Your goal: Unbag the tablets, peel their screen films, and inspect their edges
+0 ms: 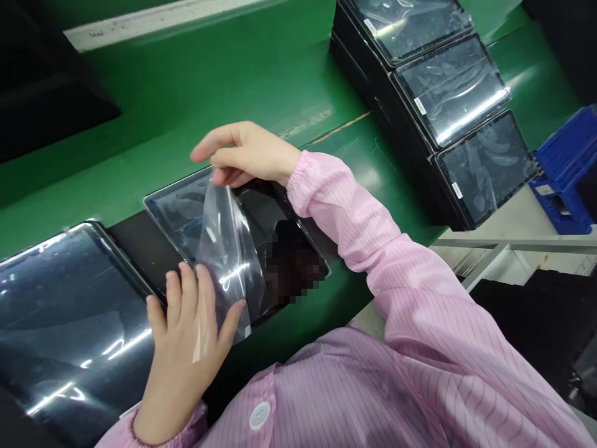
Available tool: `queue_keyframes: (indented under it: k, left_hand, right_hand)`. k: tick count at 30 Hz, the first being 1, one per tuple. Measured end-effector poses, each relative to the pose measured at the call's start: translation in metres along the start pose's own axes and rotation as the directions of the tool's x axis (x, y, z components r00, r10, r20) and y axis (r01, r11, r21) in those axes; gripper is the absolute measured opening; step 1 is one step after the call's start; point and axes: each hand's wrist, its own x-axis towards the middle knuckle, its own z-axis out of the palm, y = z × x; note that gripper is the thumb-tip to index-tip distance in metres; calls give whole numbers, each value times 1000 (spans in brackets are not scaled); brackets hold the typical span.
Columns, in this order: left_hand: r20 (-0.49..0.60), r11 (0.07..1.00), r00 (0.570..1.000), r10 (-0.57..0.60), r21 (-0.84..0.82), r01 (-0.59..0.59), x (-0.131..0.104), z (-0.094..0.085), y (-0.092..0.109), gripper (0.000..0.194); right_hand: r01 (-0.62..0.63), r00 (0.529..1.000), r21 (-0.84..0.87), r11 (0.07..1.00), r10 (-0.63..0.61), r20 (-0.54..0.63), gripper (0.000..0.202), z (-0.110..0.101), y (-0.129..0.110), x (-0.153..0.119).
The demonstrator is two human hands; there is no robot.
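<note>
A glossy black tablet screen [298, 267] lies on a dark pad in front of me. Clear protective film [233, 249] is partly lifted off it, folded back and creased toward the left. My right hand [252, 152] reaches over the screen's far edge and pinches the upper end of the film between its fingers. Flat and spread, my left hand [186, 348] rests at the near left, its fingers by the lower part of the film and the screen's edge. It grips nothing that I can see. Left of it lies a larger film-covered screen [60, 298].
Stacks of film-covered tablet screens [452, 93] with small white labels stand at the right of the green bench [224, 74]. A blue plastic bin [564, 174] is beyond them on a lower pale shelf. A black object [46, 87] occupies the far left.
</note>
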Motion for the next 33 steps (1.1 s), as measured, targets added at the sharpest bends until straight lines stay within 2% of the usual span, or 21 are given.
queue_keyframes:
  k: [1, 2, 3, 4, 5, 6, 7, 8, 9, 11, 13, 15, 18, 20, 21, 22, 26, 27, 29, 31, 33]
  left_hand:
    - [1, 1000, 1000, -17, -11, 17, 0, 0, 1, 78]
    - [-8, 999, 1000, -26, -19, 26, 1, 0, 2, 76]
    - [-23, 999, 999, -30, -21, 30, 1, 1, 3, 74]
    - [-41, 999, 999, -33, -16, 33, 2, 2, 4, 73]
    - [-56, 999, 998, -38, -8, 38, 2, 3, 5, 72]
    - [-76, 999, 996, -49, 3, 49, 2, 4, 7, 72]
    - [-101, 998, 993, -65, 13, 67, 1, 4, 8, 73]
    - [-129, 996, 988, -83, 20, 86, -1, 4, 9, 76]
    - [-156, 994, 982, -102, 21, 107, -3, 4, 8, 79]
    - [-198, 988, 969, -149, 12, 154, -13, 2, 2, 84]
    - [-222, 972, 947, -232, -3, 237, -30, -1, -9, 81]
    - [-247, 926, 895, -371, -31, 375, -52, -2, -24, 76]
    - [-257, 785, 744, -617, -134, 604, -85, 1, -46, 71]
    - [-233, 687, 647, -726, -224, 691, -101, 6, -58, 70]
    - [-224, 656, 617, -755, -265, 707, -106, 9, -62, 69]
    - [-222, 643, 604, -766, -300, 705, -110, 12, -66, 69]
    - [-279, 663, 606, -745, -417, 622, -119, 23, -70, 60]
    - [-295, 651, 586, -755, -447, 614, -121, 27, -69, 57]
    - [-302, 595, 518, -800, -508, 623, -128, 35, -65, 54]
    - [-288, 544, 467, -836, -549, 635, -135, 44, -60, 57]
    - [-284, 543, 471, -835, -558, 627, -139, 50, -55, 60]
  right_hand:
    - [-63, 998, -199, 978, 58, -29, 31, -9, -13, -15]
    - [-87, 993, -273, 958, 60, -104, 31, -17, -26, -32]
    - [-95, 977, -330, 939, 24, -212, 34, -24, -40, -51]
    - [-139, 939, -448, 883, -27, -343, 38, -27, -52, -71]
    - [-105, 899, -531, 841, -148, -413, 40, -27, -62, -89]
    - [-2, 871, -584, 812, -285, -400, 40, -23, -68, -106]
    - [142, 823, -619, 773, -440, -361, 38, -15, -70, -119]
    - [293, 781, -624, 724, -558, -280, 36, -4, -67, -130]
    - [418, 764, -611, 672, -624, -163, 35, 9, -60, -137]
    - [466, 833, -613, 638, -550, 61, 42, 35, -38, -141]
    - [448, 879, -655, 608, -434, 197, 51, 55, -12, -133]
    - [411, 907, -692, 593, -343, 244, 58, 65, 8, -116]
    - [399, 914, -729, 556, -304, 268, 62, 64, 19, -81]
    - [393, 914, -739, 548, -318, 250, 59, 62, 12, -53]
    - [385, 916, -741, 551, -330, 230, 56, 64, 5, -39]
    - [375, 916, -742, 555, -344, 206, 53, 66, -4, -25]
    - [406, 889, -711, 574, -428, 163, 47, 94, -41, 22]
    - [426, 879, -692, 583, -446, 165, 45, 104, -48, 30]
    - [446, 870, -657, 608, -466, 159, 37, 122, -58, 43]
    - [441, 873, -632, 638, -468, 137, 28, 134, -61, 50]
    - [436, 875, -601, 670, -473, 108, 24, 140, -57, 54]
